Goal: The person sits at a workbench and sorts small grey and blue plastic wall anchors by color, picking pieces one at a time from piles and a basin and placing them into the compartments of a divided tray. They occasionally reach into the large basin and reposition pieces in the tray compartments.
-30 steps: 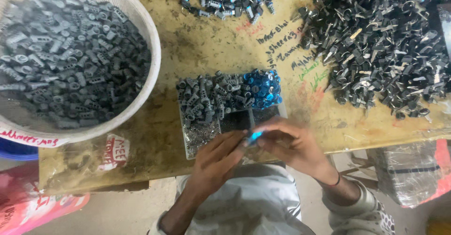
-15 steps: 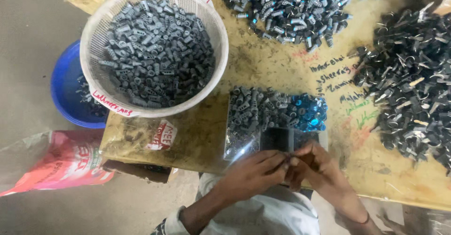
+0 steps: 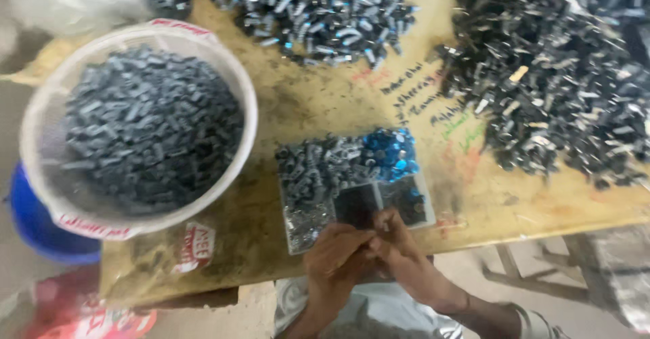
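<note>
Pressing both hands together at the bench (image 3: 284, 119) edge, below the tray (image 3: 301, 234).
Blue cap gone from sight now; left hand (image 3: 333, 258) and right hand (image 3: 399, 254) pinching something hidden, grip contents unclear.

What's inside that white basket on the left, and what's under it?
The white basket is heaped with small grey cylindrical parts. A blue tub shows beneath its lower left edge; the tub's contents are covered.

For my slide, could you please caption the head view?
Both hands meet over a small tray of grey and blue parts, beside a white basket.
</note>
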Demonstrator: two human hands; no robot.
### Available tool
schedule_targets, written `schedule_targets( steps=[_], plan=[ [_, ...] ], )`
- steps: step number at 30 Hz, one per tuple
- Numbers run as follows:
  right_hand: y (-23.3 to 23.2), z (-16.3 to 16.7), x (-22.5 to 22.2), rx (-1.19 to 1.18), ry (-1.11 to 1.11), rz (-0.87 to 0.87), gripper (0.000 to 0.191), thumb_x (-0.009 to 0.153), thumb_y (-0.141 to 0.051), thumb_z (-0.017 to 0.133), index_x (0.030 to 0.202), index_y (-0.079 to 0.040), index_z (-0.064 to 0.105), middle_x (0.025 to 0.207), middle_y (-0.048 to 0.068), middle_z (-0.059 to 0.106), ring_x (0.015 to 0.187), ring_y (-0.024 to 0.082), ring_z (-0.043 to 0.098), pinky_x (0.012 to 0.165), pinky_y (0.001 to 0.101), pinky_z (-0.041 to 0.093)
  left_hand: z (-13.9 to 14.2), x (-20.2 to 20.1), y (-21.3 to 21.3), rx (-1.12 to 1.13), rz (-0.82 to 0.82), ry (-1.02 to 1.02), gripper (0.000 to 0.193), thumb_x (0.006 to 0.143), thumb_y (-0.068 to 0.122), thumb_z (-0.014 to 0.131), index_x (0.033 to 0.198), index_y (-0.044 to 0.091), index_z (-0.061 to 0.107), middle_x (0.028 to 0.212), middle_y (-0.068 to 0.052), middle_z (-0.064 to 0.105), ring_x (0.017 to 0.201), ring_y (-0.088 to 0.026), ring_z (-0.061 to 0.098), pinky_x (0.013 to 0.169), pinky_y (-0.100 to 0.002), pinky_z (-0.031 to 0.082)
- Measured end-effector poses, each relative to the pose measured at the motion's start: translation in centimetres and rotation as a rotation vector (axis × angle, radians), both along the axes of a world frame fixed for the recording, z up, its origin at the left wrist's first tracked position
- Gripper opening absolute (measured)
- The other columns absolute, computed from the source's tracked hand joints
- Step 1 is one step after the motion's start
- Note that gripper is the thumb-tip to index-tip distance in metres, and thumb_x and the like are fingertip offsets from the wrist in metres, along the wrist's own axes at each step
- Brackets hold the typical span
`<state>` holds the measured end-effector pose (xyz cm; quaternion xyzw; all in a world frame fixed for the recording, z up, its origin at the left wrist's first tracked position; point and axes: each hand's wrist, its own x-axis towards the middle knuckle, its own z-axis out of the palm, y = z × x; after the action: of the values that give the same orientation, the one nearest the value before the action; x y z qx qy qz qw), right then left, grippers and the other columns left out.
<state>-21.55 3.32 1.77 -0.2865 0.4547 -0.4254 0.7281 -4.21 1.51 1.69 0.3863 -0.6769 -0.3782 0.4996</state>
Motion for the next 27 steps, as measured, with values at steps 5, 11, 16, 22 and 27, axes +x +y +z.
schedule_targets(
  steps=[5, 11, 16, 22, 27],
  plan=[
    [-2.7, 2.6, -6.5, -0.534, 0.727, 0.586, 0.040, 0.097, -0.017, 0.064, 0.135, -0.015, 0.053, 0.102, -0.001, 0.075, 0.082, 0.012, 0.072, 0.068, 0.0297, 0.055, 0.0, 0.7, -1.3, -0.206, 0.029, -0.060, 0.033, 0.077, -0.007, 0.071, 0.108, 0.002, 0.074, 0.103, -0.009, 0.076, 0.097, -0.028, 0.070, 0.087, -0.039, 0.058],
    [-10.0, 0.5, -20.3, -0.700, 1.831, -0.176, 0.028, 0.094, -0.002, 0.064, 0.118, -0.012, 0.072, 0.099, 0.013, 0.065, 0.080, 0.035, 0.067, 0.065, 0.0448, 0.053, -2.4, 0.4, -3.2, -0.272, 0.085, -0.049, 0.030, 0.077, -0.006, 0.076, 0.105, 0.004, 0.073, 0.098, -0.007, 0.073, 0.092, -0.026, 0.069, 0.088, -0.038, 0.056],
    [-12.6, 0.0, -21.9, -0.884, 1.972, 0.042, 0.045, 0.082, -0.008, 0.068, 0.126, -0.017, 0.070, 0.111, 0.012, 0.057, 0.106, 0.032, 0.064, 0.091, 0.0435, 0.054, -2.4, 0.9, -3.2, -0.119, 0.049, -0.088, 0.033, 0.072, -0.009, 0.076, 0.104, 0.002, 0.075, 0.092, -0.012, 0.073, 0.088, -0.026, 0.070, 0.077, -0.033, 0.056],
    [-11.0, -0.4, -23.6, -0.743, 1.990, 0.218, 0.034, 0.079, -0.021, 0.074, 0.113, -0.019, 0.071, 0.118, 0.006, 0.061, 0.110, 0.029, 0.060, 0.088, 0.0436, 0.048, -2.3, 0.4, -3.0, -0.071, 0.126, -0.095, 0.035, 0.067, -0.005, 0.080, 0.100, 0.006, 0.078, 0.085, -0.008, 0.074, 0.085, -0.024, 0.071, 0.069, -0.032, 0.054],
    [-10.0, -1.2, -24.7, -0.965, 1.969, 0.187, 0.038, 0.079, -0.029, 0.075, 0.111, -0.009, 0.067, 0.124, 0.012, 0.062, 0.115, 0.037, 0.060, 0.095, 0.0465, 0.050, -2.1, 1.0, -2.6, -0.076, -0.005, -0.051, 0.027, 0.077, 0.000, 0.079, 0.103, 0.005, 0.077, 0.091, -0.008, 0.075, 0.087, -0.026, 0.069, 0.070, -0.034, 0.055]
  ],
)
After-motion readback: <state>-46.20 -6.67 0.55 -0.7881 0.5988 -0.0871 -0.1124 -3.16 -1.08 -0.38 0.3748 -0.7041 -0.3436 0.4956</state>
